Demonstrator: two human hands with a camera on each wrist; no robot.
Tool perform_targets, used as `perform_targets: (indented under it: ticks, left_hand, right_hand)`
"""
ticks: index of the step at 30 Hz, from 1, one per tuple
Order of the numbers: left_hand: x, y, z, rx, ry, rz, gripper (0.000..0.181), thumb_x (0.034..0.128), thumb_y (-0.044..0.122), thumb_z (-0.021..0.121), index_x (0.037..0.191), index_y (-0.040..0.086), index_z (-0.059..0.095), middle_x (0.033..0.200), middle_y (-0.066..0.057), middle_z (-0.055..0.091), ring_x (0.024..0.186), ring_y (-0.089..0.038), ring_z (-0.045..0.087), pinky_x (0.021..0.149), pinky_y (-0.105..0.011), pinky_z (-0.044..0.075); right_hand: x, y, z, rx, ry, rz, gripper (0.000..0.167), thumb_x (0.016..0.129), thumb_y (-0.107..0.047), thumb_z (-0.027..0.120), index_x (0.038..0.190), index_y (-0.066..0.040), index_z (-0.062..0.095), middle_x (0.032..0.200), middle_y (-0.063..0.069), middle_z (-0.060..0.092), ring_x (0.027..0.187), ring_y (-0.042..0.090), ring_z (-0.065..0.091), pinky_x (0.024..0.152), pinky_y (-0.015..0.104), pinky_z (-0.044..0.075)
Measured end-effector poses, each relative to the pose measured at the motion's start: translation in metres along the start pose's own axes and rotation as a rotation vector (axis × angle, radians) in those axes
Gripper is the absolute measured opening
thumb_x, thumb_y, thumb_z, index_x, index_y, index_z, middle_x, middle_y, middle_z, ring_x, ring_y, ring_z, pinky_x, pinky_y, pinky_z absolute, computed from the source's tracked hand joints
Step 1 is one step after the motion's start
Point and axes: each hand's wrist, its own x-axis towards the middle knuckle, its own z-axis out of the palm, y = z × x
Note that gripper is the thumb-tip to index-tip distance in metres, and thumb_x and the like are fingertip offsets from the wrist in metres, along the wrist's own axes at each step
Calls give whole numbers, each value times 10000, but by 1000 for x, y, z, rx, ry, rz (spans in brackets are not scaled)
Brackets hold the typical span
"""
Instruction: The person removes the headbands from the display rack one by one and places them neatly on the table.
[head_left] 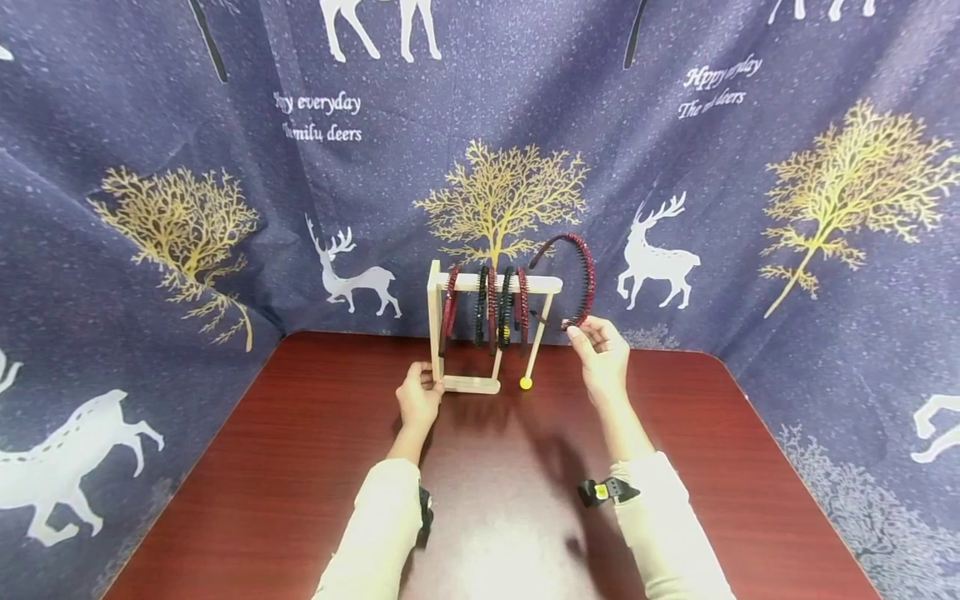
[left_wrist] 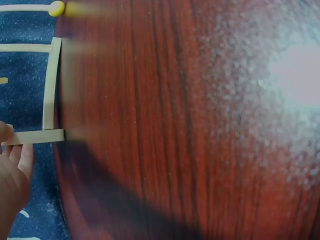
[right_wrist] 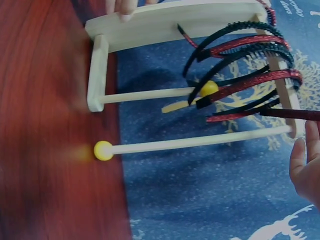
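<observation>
My left hand (head_left: 417, 400) grips the low part of a pale wooden stand's upright board (head_left: 435, 321). In the left wrist view, thumb and fingers lie on either side of that board (left_wrist: 37, 137). Several red and black toothed headbands hang over the stand's top bar (head_left: 468, 282), among them a red headband (head_left: 451, 300) near the upright. Right of the stand, my right hand (head_left: 606, 358) pinches one end of a dark red headband (head_left: 588, 271), held up in the air with its other end toward the bar. The right wrist view shows only part of this headband.
A rod with a yellow ball (head_left: 526, 383) at its foot slants down from the bar's right end. The stand is near the back edge of a reddish-brown table (head_left: 337, 442). Behind hangs a blue cloth (head_left: 375, 192) printed with deer and trees.
</observation>
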Motion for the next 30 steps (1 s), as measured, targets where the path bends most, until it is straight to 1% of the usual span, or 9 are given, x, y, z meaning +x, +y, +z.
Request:
perform_targets:
  ticks: [4,7,12,18,20,26,30]
  left_hand:
    - [1,-1,1,6,4,18,307,722,-91,678,994,25,592,828,-172,672,706,-258,669,527,-308,523]
    - [1,-1,0,-2,-5,20,305,728,-91,676,999,20,590,825,-174,672,699,-259,669,514,-298,520]
    - [1,-2,-2,-8,-16,11,306,733,-94,671,1006,25,596,836,-174,675,709,-258,672,507,-288,518]
    - [1,-2,-4,17,-15,34,307,733,-85,679,1004,34,600,840,-155,684,727,-253,675,534,-301,525]
    - [1,-3,-4,18,-17,41,309,730,-84,678,1005,33,599,841,-154,684,728,-254,675,541,-301,526]
    - [0,-4,-4,10,-24,32,308,729,-85,685,1002,30,598,834,-158,682,730,-257,676,538,-299,527]
    - [1,-3,-5,15,-27,28,307,730,-83,686,1001,30,600,834,-160,682,733,-257,676,535,-293,526]
  right_hand:
    - [1,-10,-3,40,-16,-33,201,814,112,622,885,-74,647,851,38,695,809,147,640,743,233,469]
    - [1,-17,-6,58,-10,-59,240,804,157,594,886,-62,648,858,49,697,812,150,645,742,234,468]
    - [-2,-26,-13,52,25,-81,228,795,158,605,880,-46,660,830,47,694,779,143,638,710,224,459]
    - [-5,-33,-24,40,67,-122,210,787,172,601,891,2,665,792,52,680,726,141,611,686,220,451]
    - [-6,-34,-28,51,85,-131,212,783,186,593,891,18,665,781,54,670,716,141,603,680,217,453]
    - [-11,-33,-41,27,142,-125,235,771,197,593,882,9,678,763,28,634,692,116,556,653,194,446]
    - [-16,-31,-50,-5,150,-106,204,767,197,598,882,45,671,753,24,630,674,114,543,633,192,432]
